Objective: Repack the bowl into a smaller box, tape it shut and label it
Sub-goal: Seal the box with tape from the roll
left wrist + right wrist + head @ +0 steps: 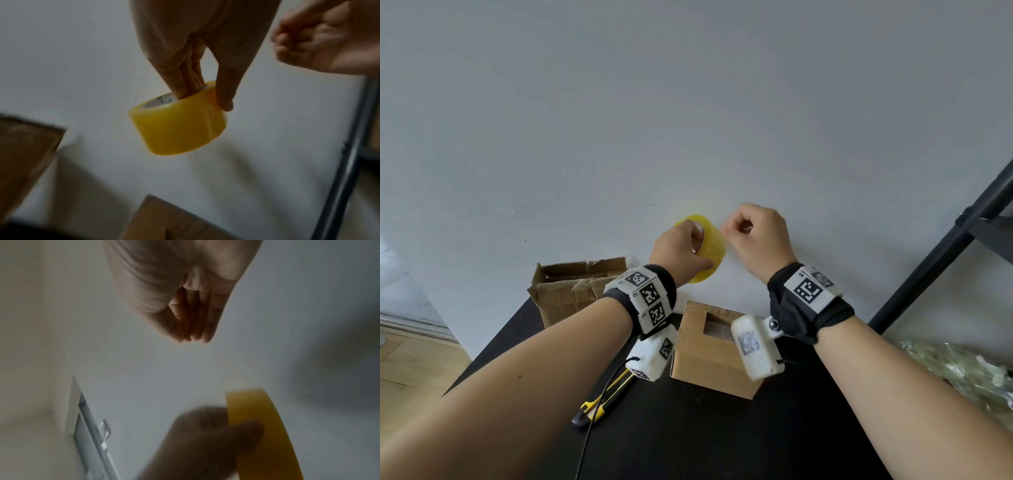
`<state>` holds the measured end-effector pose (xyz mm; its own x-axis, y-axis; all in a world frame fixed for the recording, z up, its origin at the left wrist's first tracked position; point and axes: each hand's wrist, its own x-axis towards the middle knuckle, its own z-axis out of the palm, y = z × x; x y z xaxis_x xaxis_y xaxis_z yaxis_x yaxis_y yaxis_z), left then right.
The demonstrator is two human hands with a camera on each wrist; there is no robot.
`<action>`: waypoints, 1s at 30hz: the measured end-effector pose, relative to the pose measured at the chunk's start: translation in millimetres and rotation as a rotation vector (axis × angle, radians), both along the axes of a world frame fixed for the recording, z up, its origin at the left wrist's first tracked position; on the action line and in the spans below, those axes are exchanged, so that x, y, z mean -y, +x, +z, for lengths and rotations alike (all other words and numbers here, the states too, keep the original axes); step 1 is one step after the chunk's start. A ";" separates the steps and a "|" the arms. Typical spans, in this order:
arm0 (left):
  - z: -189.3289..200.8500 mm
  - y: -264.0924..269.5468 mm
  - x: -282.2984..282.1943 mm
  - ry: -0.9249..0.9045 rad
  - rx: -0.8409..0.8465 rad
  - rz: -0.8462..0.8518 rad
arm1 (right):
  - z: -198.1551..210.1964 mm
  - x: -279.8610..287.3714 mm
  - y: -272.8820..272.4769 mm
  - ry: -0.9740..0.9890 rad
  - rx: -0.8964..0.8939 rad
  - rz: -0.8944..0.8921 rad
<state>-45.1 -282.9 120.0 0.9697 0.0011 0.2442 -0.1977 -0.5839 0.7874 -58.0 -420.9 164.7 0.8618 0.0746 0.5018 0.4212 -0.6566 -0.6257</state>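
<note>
Open air above small box (714,359). Larger box (571,291) crowds far-left tabletop (722,438); knife (604,399) lies left; black rack (941,253) blocks right.

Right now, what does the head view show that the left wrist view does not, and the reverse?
Only the head view shows the utility knife on the black table and the small box with its top flaps not yet taped.

Only the left wrist view shows the left hand's fingers inside the tape roll's core, thumb outside.

Both show the left hand holding the yellow tape roll, the right hand curled beside it, and the larger box.
</note>
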 end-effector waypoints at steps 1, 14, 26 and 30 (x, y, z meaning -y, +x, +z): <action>-6.6 -0.4 -3.8 -0.008 -0.023 0.026 | 7.9 -1.9 -0.1 0.030 0.016 0.001; -8.9 9.3 -11.1 -0.383 -0.210 0.038 | -26.4 0.0 13.7 0.142 -0.316 -0.102; -2.1 9.4 -5.2 -0.445 -0.241 0.013 | -27.6 -2.0 13.7 0.160 -0.171 -0.169; 0.1 6.7 -4.0 -0.414 -0.247 -0.011 | -27.5 -2.2 16.4 0.124 -0.184 -0.199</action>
<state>-38.4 -278.9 120.2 0.9992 0.0393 -0.0120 0.0200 -0.2102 0.9774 -41.5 -418.8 137.3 0.9307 -0.1568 0.3304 0.1639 -0.6290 -0.7599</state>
